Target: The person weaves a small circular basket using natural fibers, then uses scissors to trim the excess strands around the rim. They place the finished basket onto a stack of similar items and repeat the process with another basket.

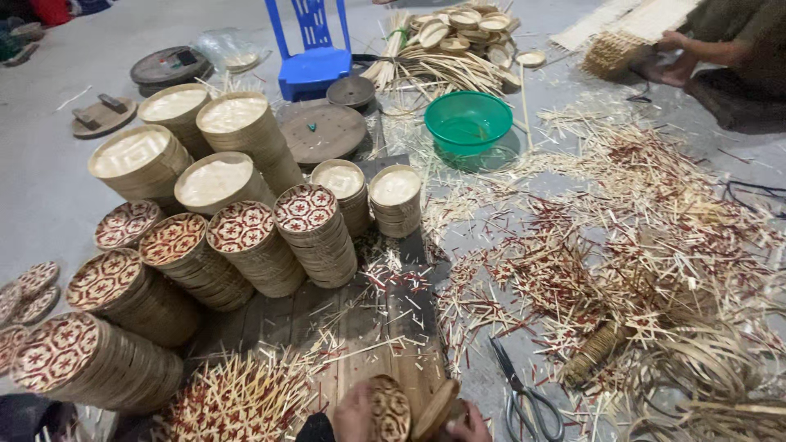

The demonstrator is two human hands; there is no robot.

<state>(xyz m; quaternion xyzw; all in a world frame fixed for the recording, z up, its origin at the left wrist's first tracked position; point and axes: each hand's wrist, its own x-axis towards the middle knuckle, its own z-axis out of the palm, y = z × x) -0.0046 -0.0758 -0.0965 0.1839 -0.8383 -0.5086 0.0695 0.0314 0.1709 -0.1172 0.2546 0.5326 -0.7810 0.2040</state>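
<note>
At the bottom edge, the left hand [354,416] is closing its grip on a small patterned woven disc [390,409], while the right hand [468,426], mostly cropped, is gripping a wooden round form [435,409]. Scissors [524,394] are lying just beside. Finished stacks [246,245] are piling up beyond; an untrimmed spiky piece [233,401] is waiting. Fingers are hard to make out.

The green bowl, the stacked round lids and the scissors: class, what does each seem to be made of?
Green bowl: probably plastic; glossy, translucent, even colour.
Stacked round lids: seemingly woven bamboo or similar plant strips; matte, pale tan, some with a red woven pattern.
Scissors: metal blades, dull grey; the grey handle loops' material is unclear.
</note>
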